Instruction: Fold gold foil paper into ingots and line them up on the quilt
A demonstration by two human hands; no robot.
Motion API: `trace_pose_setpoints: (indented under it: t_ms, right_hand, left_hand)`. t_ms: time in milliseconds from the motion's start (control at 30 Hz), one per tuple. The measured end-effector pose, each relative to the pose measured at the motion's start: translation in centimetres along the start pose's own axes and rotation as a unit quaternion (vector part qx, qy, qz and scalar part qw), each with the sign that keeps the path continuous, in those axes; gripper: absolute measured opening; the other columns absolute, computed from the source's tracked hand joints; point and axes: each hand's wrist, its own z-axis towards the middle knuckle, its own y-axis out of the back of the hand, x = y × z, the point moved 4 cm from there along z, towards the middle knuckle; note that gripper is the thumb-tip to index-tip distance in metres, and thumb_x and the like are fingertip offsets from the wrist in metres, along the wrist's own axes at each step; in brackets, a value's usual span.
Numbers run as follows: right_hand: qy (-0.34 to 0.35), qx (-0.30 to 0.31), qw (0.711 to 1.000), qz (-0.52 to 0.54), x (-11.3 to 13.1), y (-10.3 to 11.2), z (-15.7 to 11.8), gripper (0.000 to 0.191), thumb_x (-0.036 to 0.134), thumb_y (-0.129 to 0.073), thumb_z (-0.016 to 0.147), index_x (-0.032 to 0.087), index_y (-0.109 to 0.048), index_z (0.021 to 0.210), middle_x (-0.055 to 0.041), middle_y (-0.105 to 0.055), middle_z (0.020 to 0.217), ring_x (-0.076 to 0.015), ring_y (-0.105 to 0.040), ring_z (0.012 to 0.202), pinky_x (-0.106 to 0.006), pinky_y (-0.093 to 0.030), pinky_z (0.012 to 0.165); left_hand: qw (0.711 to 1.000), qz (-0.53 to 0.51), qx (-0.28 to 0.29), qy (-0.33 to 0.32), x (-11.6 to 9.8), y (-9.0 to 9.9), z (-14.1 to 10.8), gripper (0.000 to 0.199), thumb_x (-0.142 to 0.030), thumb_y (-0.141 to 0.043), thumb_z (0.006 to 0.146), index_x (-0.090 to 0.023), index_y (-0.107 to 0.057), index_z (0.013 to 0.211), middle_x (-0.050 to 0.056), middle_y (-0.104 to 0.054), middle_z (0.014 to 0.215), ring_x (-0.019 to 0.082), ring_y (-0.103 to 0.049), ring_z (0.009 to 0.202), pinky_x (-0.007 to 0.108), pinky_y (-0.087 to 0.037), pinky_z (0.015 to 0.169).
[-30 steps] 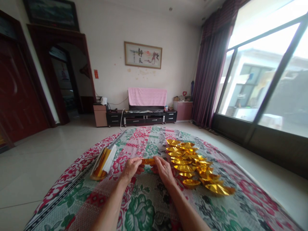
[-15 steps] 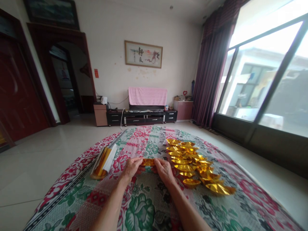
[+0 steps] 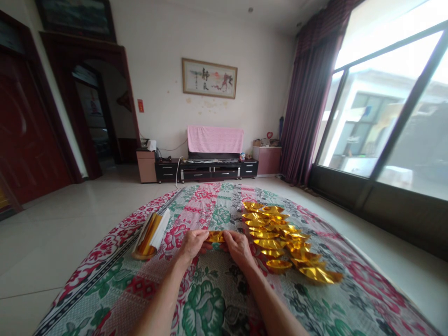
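Between my two hands a small folded piece of gold foil paper (image 3: 216,236) is held level, just over the patterned cloth. My left hand (image 3: 193,243) pinches its left end, and my right hand (image 3: 238,246) pinches the right end. Both hands are closed, with the fingertips partly hidden behind the foil. To the right of my right hand lie several boat-shaped gold foil ingots (image 3: 269,244) in two rough rows. Off to the left of my left hand rests a curled stack of gold and white paper sheets (image 3: 151,235).
A flowered cloth (image 3: 206,303) in red, green and grey covers the round surface before me. Beyond it stands a low black TV cabinet (image 3: 196,175), with a pink cloth (image 3: 215,139) draped over the screen. A large window (image 3: 378,112) and purple curtain (image 3: 303,102) are at right.
The gold foil paper has shifted slightly between my fingers and catches the light differently. Both hands stay in nearly the same place, and the ingots and paper stack have not moved.
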Motion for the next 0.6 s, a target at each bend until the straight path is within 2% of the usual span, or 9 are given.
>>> trace_pose_setpoints:
  t_ms: [600]
  right_hand:
    - [0.005,-0.004,1.0,-0.004,-0.13,0.03,-0.02,0.054,0.06,-0.043,0.076,0.013,-0.067,0.076,-0.0019,-0.061,0.055,-0.0157,-0.058,0.052,-0.021,-0.043,0.046]
  left_hand:
    - [1.0,0.001,-0.016,-0.006,-0.18,-0.37,-0.16,0.028,-0.031,-0.056,0.075,-0.011,-0.069,0.091,0.005,-0.07,0.065,0.014,-0.062,0.049,0.018,-0.04,0.04]
